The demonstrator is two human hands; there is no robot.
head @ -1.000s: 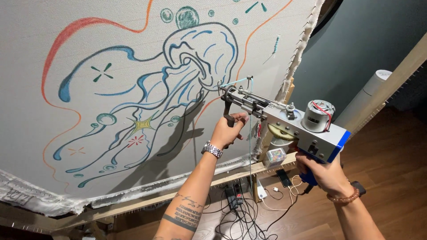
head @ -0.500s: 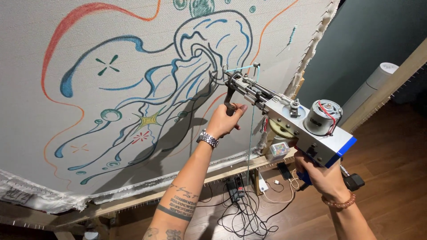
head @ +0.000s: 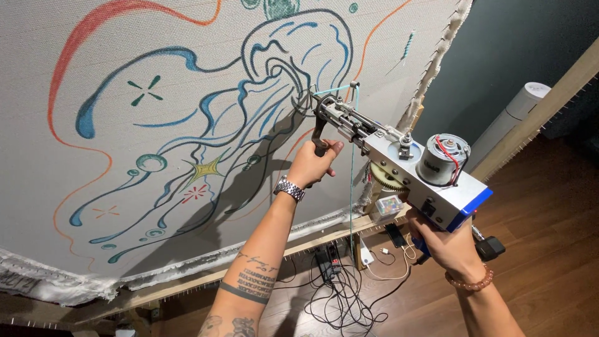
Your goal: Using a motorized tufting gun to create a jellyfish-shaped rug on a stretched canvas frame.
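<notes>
now tufting gun (head: 399, 168) nearer cloth (head: 156, 156), both hands gripping

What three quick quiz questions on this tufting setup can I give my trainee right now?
1. True or false: the tufting gun's needle end is at the stretched cloth.
2. Which hand holds the gun's front handle? A) left hand B) right hand C) neither
3. Fill in: the teal yarn runs up to a guide loop near the gun's ____ end.

Key:
1. True; the tip meets the jellyfish drawing.
2. A; the left hand has its grip on the front handle, the right hand on the blue rear handle.
3. Front.
</notes>
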